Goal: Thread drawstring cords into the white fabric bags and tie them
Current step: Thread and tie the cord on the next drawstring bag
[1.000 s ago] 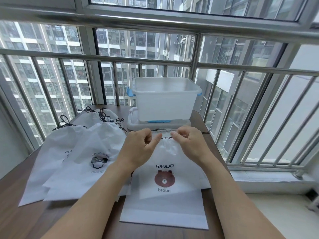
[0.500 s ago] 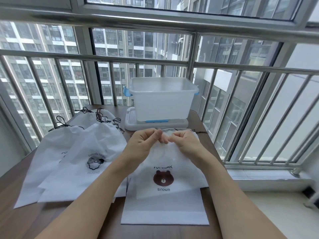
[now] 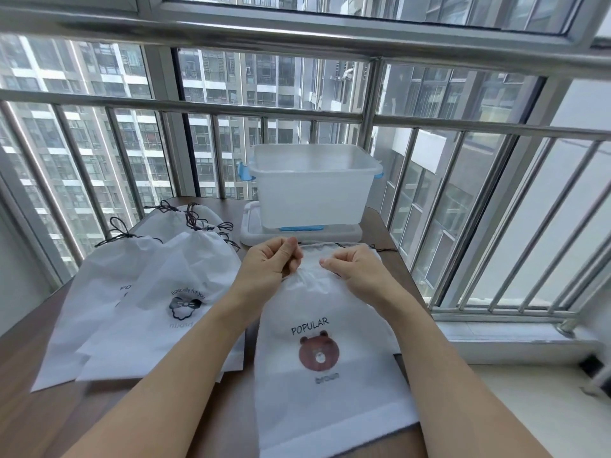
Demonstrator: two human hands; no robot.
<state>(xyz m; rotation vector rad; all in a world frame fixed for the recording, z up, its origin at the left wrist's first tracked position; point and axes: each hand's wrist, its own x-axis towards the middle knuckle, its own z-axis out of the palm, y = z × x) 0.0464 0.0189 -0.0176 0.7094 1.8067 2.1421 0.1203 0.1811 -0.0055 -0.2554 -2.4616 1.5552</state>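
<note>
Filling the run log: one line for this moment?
stage: cord work | left hand: at bag top | right hand: at bag top | pile: corded

Bear bag (image 3: 325, 355), at 6 o'clock: read "POPULAR" above the bear.
Bow bag (image 3: 178, 292), at 9 o'clock: read "Especially for you".

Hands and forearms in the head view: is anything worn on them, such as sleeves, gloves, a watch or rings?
Nothing worn shows. The left hand and right hand are bare, without gloves. Both forearms are bare down to the frame's lower edge, with no sleeve cuffs, watch or bracelet. No rings show on the visible fingers.
</note>
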